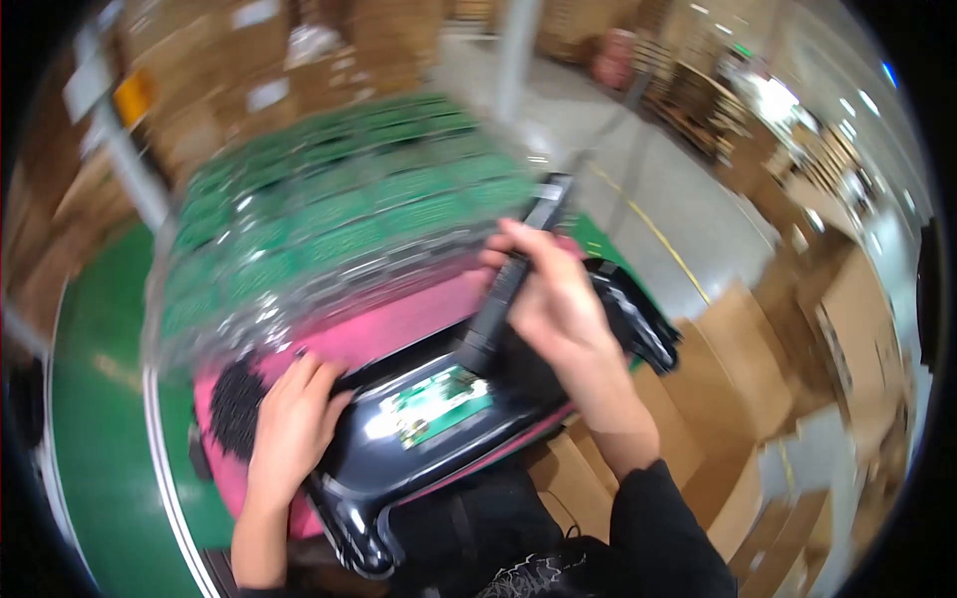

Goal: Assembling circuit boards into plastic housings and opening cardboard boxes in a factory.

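A glossy black plastic shell with curved legs at both ends lies before me on a pink surface. On its middle rests a small green circuit board, partly washed out by glare. My right hand is wrapped round a long black bar-shaped tool, tilted, its lower end over the board's far right corner. My left hand is at the shell's left end, fingers bent together. A tiny dark thing shows at its fingertips, too small to name. Beside that hand sits a black bristly heap.
Clear plastic trays filled with green circuit boards stand beyond the shell. An open cardboard box is on my right. Stacked cartons line the back left, and a pale post rises behind the trays.
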A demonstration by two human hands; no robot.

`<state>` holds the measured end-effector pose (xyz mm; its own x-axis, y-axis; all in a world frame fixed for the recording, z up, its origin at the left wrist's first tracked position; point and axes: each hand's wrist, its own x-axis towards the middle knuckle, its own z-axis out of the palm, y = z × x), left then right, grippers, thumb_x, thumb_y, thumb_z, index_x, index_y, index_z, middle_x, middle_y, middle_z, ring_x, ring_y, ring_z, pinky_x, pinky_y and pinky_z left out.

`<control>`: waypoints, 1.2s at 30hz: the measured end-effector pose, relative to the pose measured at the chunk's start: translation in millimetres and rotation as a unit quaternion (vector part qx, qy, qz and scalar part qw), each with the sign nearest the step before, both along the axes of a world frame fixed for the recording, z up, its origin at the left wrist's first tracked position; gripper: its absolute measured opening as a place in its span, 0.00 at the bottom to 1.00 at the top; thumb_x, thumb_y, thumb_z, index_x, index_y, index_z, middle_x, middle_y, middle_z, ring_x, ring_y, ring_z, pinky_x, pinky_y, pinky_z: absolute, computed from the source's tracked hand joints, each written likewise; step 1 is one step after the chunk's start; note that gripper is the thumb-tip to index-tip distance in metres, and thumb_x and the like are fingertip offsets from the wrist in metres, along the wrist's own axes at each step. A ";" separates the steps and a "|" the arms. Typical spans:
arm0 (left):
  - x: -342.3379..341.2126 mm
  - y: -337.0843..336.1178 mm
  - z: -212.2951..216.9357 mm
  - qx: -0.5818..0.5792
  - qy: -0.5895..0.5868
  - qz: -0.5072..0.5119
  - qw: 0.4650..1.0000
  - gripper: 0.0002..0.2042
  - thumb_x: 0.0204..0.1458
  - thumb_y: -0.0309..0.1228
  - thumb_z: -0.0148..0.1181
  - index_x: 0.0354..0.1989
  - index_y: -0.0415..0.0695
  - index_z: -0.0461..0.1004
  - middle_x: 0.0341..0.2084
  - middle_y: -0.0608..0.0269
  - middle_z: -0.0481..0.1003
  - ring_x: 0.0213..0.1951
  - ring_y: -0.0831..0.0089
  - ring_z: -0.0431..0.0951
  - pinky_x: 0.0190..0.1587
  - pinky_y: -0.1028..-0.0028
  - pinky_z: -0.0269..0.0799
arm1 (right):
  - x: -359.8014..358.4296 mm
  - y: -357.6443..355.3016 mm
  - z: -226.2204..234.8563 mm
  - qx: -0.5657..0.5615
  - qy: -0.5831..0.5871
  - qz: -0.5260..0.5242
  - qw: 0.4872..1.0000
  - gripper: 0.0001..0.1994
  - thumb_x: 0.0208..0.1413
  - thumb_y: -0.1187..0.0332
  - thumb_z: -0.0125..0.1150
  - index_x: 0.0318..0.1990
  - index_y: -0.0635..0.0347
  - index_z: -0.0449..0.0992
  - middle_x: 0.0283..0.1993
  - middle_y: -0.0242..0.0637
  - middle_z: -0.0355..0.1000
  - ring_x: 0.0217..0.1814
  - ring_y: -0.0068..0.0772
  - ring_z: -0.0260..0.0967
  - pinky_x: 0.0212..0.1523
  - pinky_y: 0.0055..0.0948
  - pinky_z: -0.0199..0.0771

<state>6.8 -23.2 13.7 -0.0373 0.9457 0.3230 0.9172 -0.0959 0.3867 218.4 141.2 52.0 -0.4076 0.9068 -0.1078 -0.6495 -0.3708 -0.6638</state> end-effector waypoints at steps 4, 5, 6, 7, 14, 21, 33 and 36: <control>12.6 2.1 -1.9 -0.055 0.035 0.013 0.998 0.09 0.43 0.26 0.63 0.29 0.35 0.71 0.27 0.50 0.68 0.35 0.50 0.71 0.36 0.61 0.67 | 10.6 -16.9 -2.2 0.040 0.020 -0.098 0.994 0.24 0.52 0.75 0.61 0.56 0.58 0.60 0.46 0.33 0.66 0.45 0.30 0.68 0.48 0.44 0.74; 11.9 3.7 -4.1 -0.002 0.068 -0.025 0.997 0.08 0.43 0.25 0.62 0.28 0.34 0.71 0.26 0.49 0.68 0.33 0.48 0.70 0.35 0.61 0.67 | 16.7 -21.9 -9.4 0.106 0.050 -0.081 0.990 0.28 0.51 0.76 0.61 0.59 0.56 0.56 0.50 0.33 0.61 0.47 0.29 0.66 0.47 0.42 0.74; 12.1 5.1 -6.1 0.050 0.096 -0.053 0.993 0.08 0.43 0.24 0.62 0.27 0.34 0.70 0.26 0.48 0.68 0.31 0.46 0.70 0.34 0.60 0.66 | 24.8 -27.8 -19.3 0.172 0.074 -0.052 0.981 0.33 0.50 0.77 0.61 0.62 0.55 0.51 0.54 0.33 0.56 0.50 0.28 0.64 0.47 0.40 0.73; 13.8 1.8 -0.5 -0.013 0.071 -0.041 0.997 0.08 0.44 0.25 0.61 0.27 0.33 0.70 0.26 0.46 0.68 0.32 0.46 0.70 0.35 0.60 0.65 | 32.1 -43.4 -19.1 0.270 -0.025 -0.108 0.957 0.31 0.50 0.78 0.60 0.60 0.56 0.53 0.55 0.33 0.53 0.51 0.28 0.61 0.46 0.37 0.72; 33.3 -39.0 42.7 0.172 0.057 -0.024 0.983 0.06 0.50 0.22 0.60 0.37 0.37 0.77 0.32 0.51 0.73 0.32 0.56 0.74 0.36 0.65 0.70 | 108.5 -109.1 -89.7 0.527 -0.166 -0.576 0.603 0.16 0.42 0.77 0.61 0.40 0.60 0.64 0.44 0.42 0.55 0.43 0.39 0.60 0.41 0.33 0.68; -73.4 -176.7 26.4 0.453 0.027 0.282 0.845 0.11 0.49 0.26 0.62 0.40 0.35 0.76 0.39 0.45 0.74 0.38 0.56 0.74 0.42 0.65 0.71 | 257.8 -185.0 -235.6 0.196 -0.800 0.021 0.566 0.28 0.45 0.61 0.64 0.53 0.63 0.65 0.55 0.53 0.61 0.60 0.55 0.56 0.59 0.43 0.59; -148.0 -294.0 -35.1 0.377 -0.694 0.189 0.583 0.14 0.51 0.29 0.48 0.46 0.39 0.69 0.40 0.54 0.75 0.38 0.58 0.75 0.32 0.66 0.75 | 280.4 -212.7 -340.7 0.162 -0.894 0.014 0.418 0.28 0.43 0.56 0.68 0.50 0.61 0.69 0.29 0.49 0.73 0.32 0.52 0.72 0.33 0.46 0.71; -167.4 -290.3 -30.7 0.372 -0.700 0.262 0.550 0.13 0.55 0.33 0.49 0.45 0.39 0.69 0.39 0.55 0.75 0.39 0.57 0.75 0.33 0.69 0.76 | 276.1 -214.4 -333.8 0.151 -0.901 -0.009 0.407 0.29 0.42 0.54 0.69 0.50 0.61 0.69 0.30 0.50 0.73 0.33 0.53 0.72 0.34 0.46 0.71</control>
